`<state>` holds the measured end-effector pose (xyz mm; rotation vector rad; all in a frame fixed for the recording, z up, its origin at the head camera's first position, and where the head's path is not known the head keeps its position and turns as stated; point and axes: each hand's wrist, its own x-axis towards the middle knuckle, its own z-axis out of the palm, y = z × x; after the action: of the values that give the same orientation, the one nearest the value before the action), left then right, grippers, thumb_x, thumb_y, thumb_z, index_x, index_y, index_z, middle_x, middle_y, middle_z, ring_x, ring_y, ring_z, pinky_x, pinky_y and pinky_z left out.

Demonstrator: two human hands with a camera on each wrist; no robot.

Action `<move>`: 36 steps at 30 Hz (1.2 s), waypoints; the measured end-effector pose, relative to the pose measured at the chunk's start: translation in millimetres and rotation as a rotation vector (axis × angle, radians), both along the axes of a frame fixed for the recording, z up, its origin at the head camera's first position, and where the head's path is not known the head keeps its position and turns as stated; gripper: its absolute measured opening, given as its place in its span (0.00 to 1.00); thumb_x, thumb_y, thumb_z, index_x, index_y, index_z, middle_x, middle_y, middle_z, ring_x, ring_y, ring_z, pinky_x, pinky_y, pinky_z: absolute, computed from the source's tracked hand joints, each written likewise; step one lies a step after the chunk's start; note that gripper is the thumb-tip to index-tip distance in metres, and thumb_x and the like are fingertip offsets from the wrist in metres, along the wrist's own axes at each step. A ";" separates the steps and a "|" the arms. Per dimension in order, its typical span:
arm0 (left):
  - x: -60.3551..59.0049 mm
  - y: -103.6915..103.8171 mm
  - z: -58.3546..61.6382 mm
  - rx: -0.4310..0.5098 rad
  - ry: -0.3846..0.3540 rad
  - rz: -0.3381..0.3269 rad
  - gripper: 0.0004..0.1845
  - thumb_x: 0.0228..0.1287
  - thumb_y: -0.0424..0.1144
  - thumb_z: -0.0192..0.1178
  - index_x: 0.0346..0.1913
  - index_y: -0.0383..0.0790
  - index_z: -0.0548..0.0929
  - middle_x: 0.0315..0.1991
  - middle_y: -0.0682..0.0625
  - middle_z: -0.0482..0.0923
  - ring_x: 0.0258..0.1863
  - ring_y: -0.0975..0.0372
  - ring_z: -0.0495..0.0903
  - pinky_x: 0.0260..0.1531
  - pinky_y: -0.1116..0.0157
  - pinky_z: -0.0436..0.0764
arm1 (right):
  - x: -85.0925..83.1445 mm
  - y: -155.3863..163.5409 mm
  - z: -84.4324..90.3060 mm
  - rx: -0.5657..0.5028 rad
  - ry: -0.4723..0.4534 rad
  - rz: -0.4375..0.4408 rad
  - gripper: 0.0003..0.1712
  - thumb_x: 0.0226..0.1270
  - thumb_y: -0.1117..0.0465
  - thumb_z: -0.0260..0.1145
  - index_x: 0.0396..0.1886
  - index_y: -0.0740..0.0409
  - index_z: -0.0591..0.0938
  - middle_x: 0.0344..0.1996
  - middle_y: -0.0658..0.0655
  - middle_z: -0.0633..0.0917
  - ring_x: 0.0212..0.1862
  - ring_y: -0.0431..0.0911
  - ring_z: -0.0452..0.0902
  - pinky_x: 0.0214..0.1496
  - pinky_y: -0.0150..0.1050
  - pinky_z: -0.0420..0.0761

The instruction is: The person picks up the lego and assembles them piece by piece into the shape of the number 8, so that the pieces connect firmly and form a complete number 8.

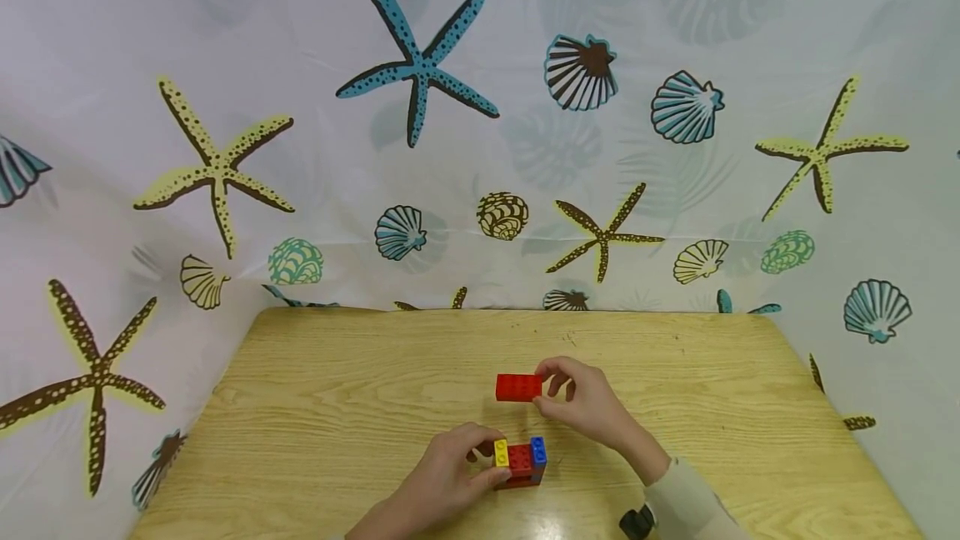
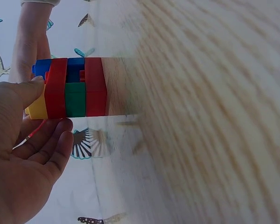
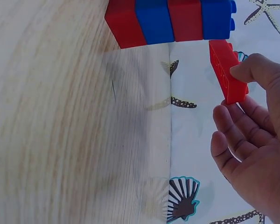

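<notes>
A stack of toy building bricks (image 1: 520, 461) stands upright on the table. From the left wrist view, its layers run from a red bottom brick (image 2: 96, 87) through a green brick (image 2: 75, 100) beside a blue one, then another red brick (image 2: 56, 88). Yellow (image 1: 501, 452) and blue (image 1: 537, 450) bricks top it at opposite ends, with red studs between. My left hand (image 1: 450, 467) pinches the stack at its yellow end. Above and beyond the stack, my right hand (image 1: 583, 400) holds a loose red brick (image 1: 517, 387) by its right end, thumb against fingers.
The wooden table (image 1: 337, 407) spreads around both hands. A white curtain (image 1: 480, 157) printed with starfish and shells hangs behind the table and along both sides. A dark band (image 1: 637, 522) sits at the right wrist by a pale sleeve (image 1: 686, 498).
</notes>
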<state>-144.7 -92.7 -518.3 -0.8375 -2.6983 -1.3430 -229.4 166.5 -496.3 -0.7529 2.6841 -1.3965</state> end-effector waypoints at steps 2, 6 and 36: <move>0.1 0.2 -0.4 0.004 0.008 0.000 0.21 0.70 0.45 0.72 0.57 0.35 0.85 0.45 0.50 0.87 0.42 0.59 0.86 0.43 0.64 0.87 | 2.5 0.7 0.4 0.000 -0.001 0.001 0.17 0.67 0.56 0.76 0.54 0.47 0.84 0.45 0.48 0.87 0.41 0.41 0.80 0.38 0.33 0.79; 0.1 0.6 -1.1 0.011 0.031 -0.002 0.21 0.69 0.44 0.72 0.57 0.34 0.85 0.44 0.50 0.87 0.42 0.58 0.87 0.42 0.64 0.87 | 7.0 2.3 0.7 -0.008 0.013 0.005 0.17 0.66 0.57 0.77 0.53 0.47 0.85 0.44 0.48 0.87 0.40 0.40 0.80 0.38 0.32 0.79; 0.1 0.1 -2.6 0.061 0.002 -0.001 0.18 0.68 0.44 0.73 0.55 0.39 0.85 0.45 0.50 0.86 0.41 0.57 0.86 0.41 0.66 0.86 | 47.4 10.8 7.5 -0.071 0.038 0.088 0.19 0.64 0.60 0.78 0.53 0.45 0.84 0.41 0.46 0.87 0.40 0.44 0.83 0.40 0.35 0.82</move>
<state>-144.7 -92.6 -521.0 -0.8341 -2.6405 -1.4163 -182.0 177.3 -488.9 -0.8999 2.6061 -1.4781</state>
